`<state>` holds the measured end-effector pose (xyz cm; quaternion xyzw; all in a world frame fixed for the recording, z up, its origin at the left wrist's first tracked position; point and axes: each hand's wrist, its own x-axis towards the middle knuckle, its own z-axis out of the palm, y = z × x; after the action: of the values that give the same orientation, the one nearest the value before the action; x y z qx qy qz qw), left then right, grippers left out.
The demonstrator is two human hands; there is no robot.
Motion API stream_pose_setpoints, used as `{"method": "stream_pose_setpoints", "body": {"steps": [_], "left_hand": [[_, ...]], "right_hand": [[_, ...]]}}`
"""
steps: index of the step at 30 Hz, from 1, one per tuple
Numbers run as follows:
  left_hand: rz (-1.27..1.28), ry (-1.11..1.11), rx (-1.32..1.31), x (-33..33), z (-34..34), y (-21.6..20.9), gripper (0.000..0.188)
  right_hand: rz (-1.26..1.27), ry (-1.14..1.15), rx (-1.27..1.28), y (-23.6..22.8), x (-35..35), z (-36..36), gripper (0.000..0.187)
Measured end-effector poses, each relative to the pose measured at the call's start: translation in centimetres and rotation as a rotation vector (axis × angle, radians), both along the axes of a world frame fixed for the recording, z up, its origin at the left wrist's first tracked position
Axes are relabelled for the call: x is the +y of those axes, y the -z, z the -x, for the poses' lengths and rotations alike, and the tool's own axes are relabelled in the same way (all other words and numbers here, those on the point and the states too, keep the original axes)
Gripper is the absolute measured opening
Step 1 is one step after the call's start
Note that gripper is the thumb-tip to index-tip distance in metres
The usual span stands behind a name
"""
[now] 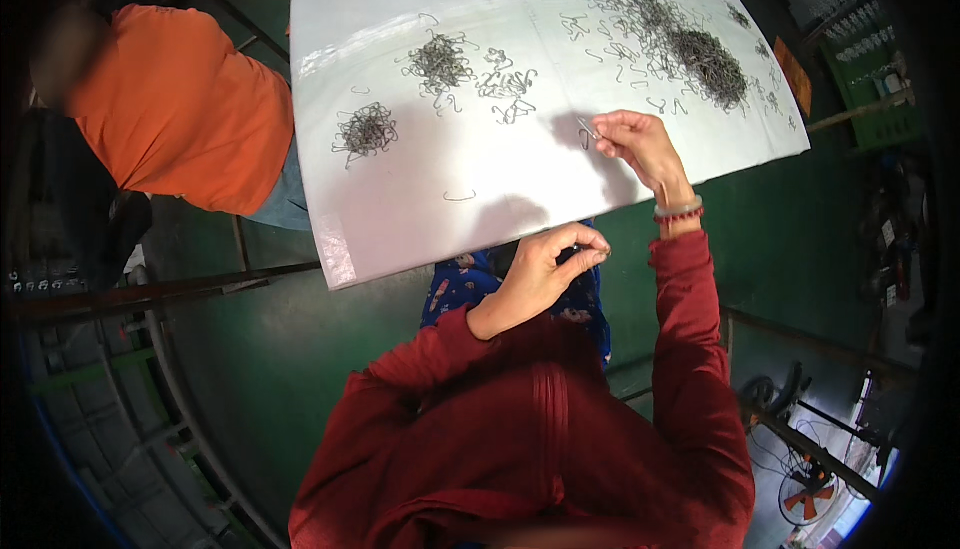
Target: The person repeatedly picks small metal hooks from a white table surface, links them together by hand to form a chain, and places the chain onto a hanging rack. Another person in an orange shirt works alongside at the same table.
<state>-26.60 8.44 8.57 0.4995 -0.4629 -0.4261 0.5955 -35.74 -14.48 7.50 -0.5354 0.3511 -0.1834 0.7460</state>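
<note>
My right hand is raised over the near edge of the white-topped table. Its thumb and fingers pinch a small metal wire hook, which points up and to the left. Below the table's edge, in front of my lap, my left hand is closed in a pinch; whatever lies between its fingertips is too small to make out. A single wire hook lies near the front edge. Two small heaps of hooks, the left one and the middle one, lie farther back, with a looser cluster beside them.
A large dark heap of hooks spreads over the table's right side, with many scattered around it. Another person in an orange top is at the left edge. A green crate stands at the far right, and a fan at the lower right.
</note>
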Motion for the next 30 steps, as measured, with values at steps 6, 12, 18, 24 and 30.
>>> {"method": "stream_pose_setpoints", "body": {"steps": [6, 12, 18, 24, 30], "left_hand": [[-0.094, 0.025, 0.131, -1.1, 1.0, 1.8, 0.009], [-0.092, 0.002, 0.268, -2.5, 1.4, 2.1, 0.012], [-0.176, 0.064, 0.099, -1.9, 0.8, 1.1, 0.01], [0.088, -0.025, -0.022, -1.2, -1.1, 1.4, 0.025], [-0.099, -0.632, -0.641, -6.8, -17.3, 6.4, 0.014]], "right_hand": [[0.293, 0.253, -0.04, -3.0, 8.5, 6.4, 0.009], [0.401, 0.368, -0.041, -5.0, 15.2, 6.9, 0.024], [0.503, 0.496, -0.129, -3.6, 15.9, 6.1, 0.03], [0.423, 0.497, -0.261, -3.1, 16.5, 5.7, 0.029], [0.393, 0.469, -0.281, -3.5, 16.9, 5.7, 0.029]]}}
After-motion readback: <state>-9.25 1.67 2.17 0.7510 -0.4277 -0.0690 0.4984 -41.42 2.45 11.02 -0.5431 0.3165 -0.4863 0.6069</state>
